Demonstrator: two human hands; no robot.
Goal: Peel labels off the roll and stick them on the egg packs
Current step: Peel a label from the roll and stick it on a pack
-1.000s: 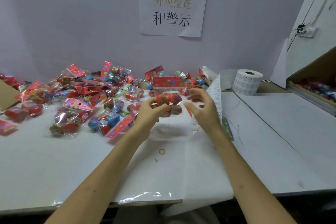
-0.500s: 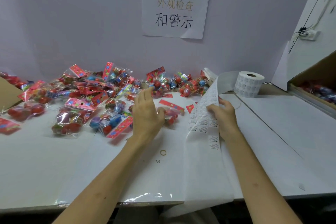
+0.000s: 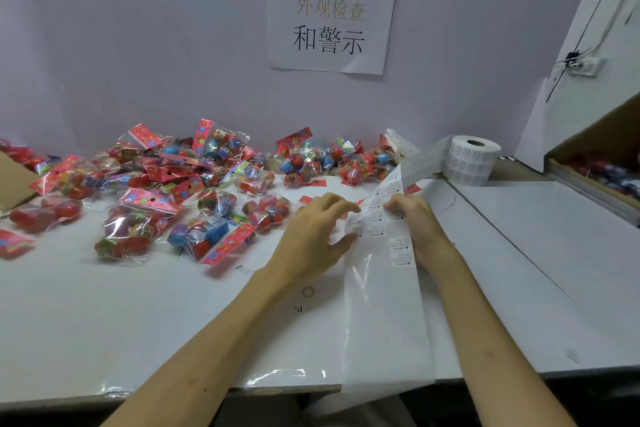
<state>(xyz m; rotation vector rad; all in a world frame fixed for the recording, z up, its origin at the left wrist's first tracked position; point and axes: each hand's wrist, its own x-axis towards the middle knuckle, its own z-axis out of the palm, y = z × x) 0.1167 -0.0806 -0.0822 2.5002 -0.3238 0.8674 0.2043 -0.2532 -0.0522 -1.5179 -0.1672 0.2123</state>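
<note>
At the near edge of the table (image 3: 138, 322) a strip (image 3: 381, 305) of backing paper is draped over and hangs down, its near part already bare. Just beyond, the strip is held up off the table by the right hand (image 3: 419, 225), whose fingers are curled against its right edge. The left hand (image 3: 311, 239) is brought in from the other side, with fingers spread and loose and their tips at the strip's left edge; no label can be seen pinched. The remaining labels (image 3: 375, 218) are printed in rows between the two hands. The peeling step is judged to be in hand: a label's corner must next be lifted with a fingertip, then carried to a pack. The egg packs (image 3: 207, 184) are heaped to the left and farther back, the closest just left of the left hand. At far right the strip is fed from the roll (image 3: 472, 163), which stands on end.
</note>
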